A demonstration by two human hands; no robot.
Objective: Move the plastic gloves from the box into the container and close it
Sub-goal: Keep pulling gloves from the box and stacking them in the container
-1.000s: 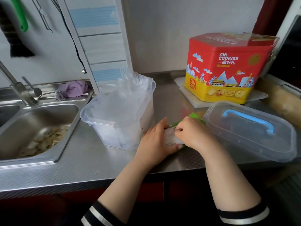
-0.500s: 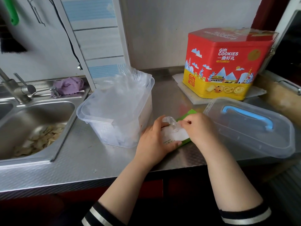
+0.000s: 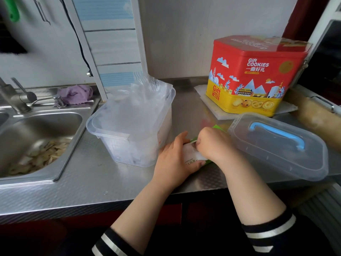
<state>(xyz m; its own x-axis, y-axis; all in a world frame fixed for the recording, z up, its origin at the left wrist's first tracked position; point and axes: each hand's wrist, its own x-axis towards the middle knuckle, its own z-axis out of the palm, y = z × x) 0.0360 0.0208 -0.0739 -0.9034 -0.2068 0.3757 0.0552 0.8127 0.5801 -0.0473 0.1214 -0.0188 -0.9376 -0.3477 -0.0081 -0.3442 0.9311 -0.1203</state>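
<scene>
Fingers (image 3: 198,143) of my right hand (image 3: 214,143) dug into the box (image 3: 191,159), curled; my left hand (image 3: 173,159) gripped it.
Gloves (image 3: 136,111) piled high in the container (image 3: 129,137), mid-frame, could stop the lid (image 3: 276,145) closing.

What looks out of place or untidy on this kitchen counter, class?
The plastic gloves bulge above the rim of the open container, so its lid, lying apart on the right, may not shut flat. Scraps litter the sink.
</scene>
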